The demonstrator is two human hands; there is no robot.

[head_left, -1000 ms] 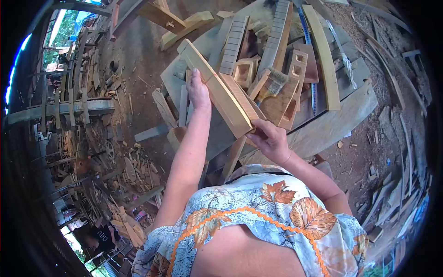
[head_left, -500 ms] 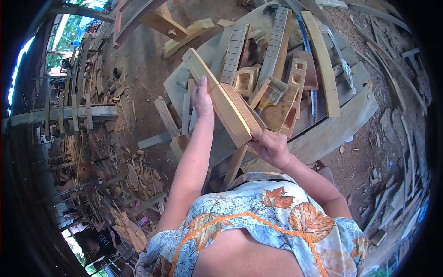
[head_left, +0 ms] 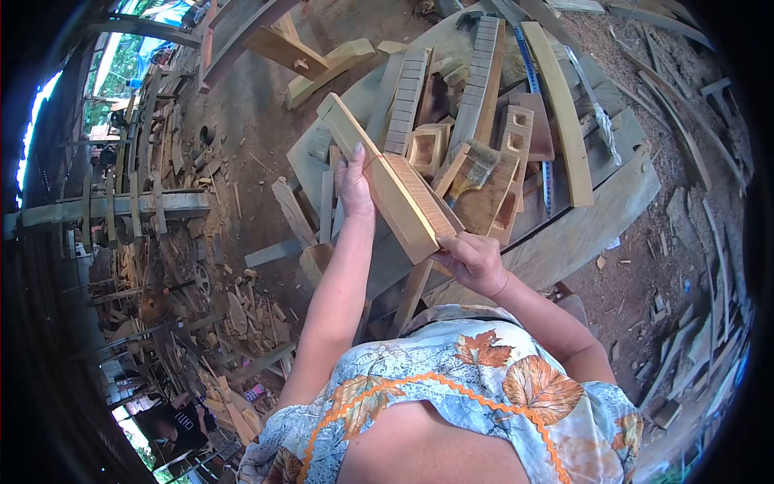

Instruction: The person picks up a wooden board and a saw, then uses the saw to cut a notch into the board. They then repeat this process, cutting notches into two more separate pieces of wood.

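A long pale wooden plank is held tilted over the workbench, its far end pointing up and left. My left hand grips its left edge near the middle. Around the plank's near end closes my right hand, which also holds a ridged brown piece lying on the plank's top face. A paintbrush rests on the wood pieces just right of the plank.
The grey workbench carries notched strips, hollowed blocks, a curved slat and a blue saw blade. Offcuts cover the dirt floor on both sides. A person in a dark shirt stands at lower left.
The plank and both hands have shifted slightly down and left in view; the grip on it is unchanged.
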